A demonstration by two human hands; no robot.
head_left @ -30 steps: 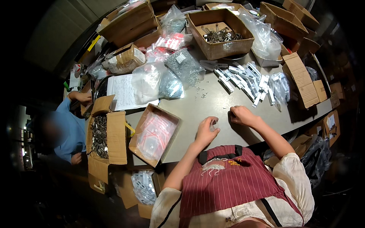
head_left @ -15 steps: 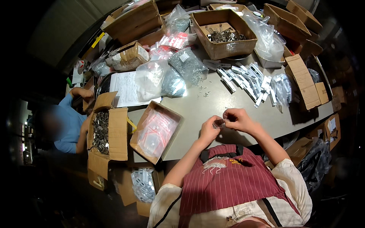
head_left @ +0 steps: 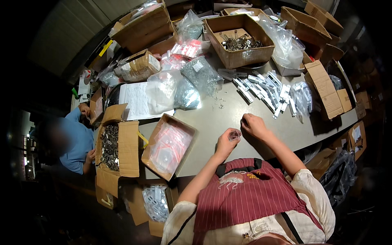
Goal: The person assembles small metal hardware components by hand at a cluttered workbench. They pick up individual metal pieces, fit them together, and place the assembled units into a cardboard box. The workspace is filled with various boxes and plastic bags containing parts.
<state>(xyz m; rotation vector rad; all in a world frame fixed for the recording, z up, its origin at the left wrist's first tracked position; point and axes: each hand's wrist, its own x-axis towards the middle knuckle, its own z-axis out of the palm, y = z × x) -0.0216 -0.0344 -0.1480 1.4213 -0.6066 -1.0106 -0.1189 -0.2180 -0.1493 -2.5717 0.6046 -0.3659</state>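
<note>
A small, clear plastic pouch [head_left: 234, 135] gleams above a smooth, faintly shiny grey tabletop [head_left: 204, 126]. Dark metal parts [head_left: 109, 148] glint inside a matt cardboard box [head_left: 129, 149], beside slick, transparent plastic bags [head_left: 169, 147] in a second carton [head_left: 180, 124]. A cloudy, crinkled plastic sack [head_left: 160, 94] overlaps matt white paper [head_left: 134, 100]. A matt maroon cloth apron [head_left: 241, 200] covers a creased cream fabric shirt [head_left: 315, 198].

Bare tabletop [head_left: 209, 130] leaves passage between the shallow carton [head_left: 179, 124] and left hand [head_left: 226, 144], while silvery pieces [head_left: 266, 90] obstruct farther right.
</note>
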